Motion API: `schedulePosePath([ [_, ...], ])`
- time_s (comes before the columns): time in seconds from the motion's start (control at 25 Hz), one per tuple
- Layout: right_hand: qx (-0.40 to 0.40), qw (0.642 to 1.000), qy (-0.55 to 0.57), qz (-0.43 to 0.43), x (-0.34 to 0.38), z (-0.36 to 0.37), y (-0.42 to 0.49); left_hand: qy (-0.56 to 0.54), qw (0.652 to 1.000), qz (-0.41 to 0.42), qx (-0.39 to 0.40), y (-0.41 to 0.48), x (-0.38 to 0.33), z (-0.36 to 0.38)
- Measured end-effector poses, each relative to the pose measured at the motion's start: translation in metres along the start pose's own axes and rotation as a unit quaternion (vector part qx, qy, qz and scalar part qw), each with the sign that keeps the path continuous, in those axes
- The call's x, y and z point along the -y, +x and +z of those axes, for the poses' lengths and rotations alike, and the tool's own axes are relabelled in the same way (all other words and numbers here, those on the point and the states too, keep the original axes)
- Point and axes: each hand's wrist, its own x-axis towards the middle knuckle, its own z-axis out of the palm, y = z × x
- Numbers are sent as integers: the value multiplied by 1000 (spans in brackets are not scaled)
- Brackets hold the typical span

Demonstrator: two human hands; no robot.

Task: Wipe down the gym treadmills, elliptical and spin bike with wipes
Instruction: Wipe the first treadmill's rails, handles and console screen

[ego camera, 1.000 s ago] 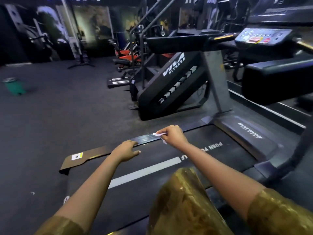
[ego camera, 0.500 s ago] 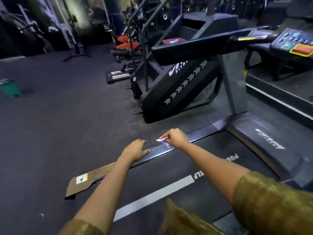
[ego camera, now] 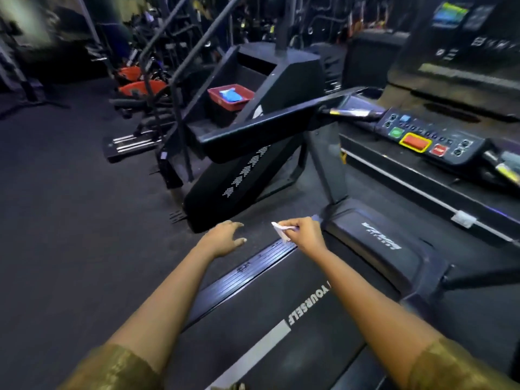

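A black treadmill lies under me, its belt [ego camera: 281, 327] printed with white letters and its ribbed left side rail [ego camera: 253, 266] running toward the motor cover [ego camera: 377, 243]. My right hand [ego camera: 305, 235] grips a small crumpled white wipe [ego camera: 281, 229] over the far end of that rail, near the upright post [ego camera: 329, 170]. My left hand [ego camera: 225, 239] hovers beside it with fingers spread and relaxed, holding nothing, just off the rail's outer edge above the floor. The treadmill console [ego camera: 430, 139] with red and green buttons sits at the upper right.
A black stair climber [ego camera: 253, 164] stands just left of the treadmill, with a red tray [ego camera: 239, 104] holding something blue on it. Orange-seated machines [ego camera: 140, 88] stand farther back. Dark rubber floor [ego camera: 70, 220] spreads to the left. The handrail [ego camera: 270, 128] crosses overhead.
Both hands have slid forward along the left side rail toward the upright post. My left hand has lifted off the rail and spread. The view has tipped up toward the console.
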Motion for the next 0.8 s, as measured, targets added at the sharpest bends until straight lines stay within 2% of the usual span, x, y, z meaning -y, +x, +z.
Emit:
schedulePosePath([
  [0.16,-126,989,65,51,-3,-47,19,25,994,104,14,70,-22,-27],
  [0.36,-302,942,61,133,-15,-113,43,19,975,221,32,154,-82,-49],
  [0.64,-425,891,10,162,-61,-203,110,-4,939,343,1,288,-188,-62],
  [0.8,-485,858,40,164,-88,-246,161,-29,923,384,-13,361,-253,-70],
])
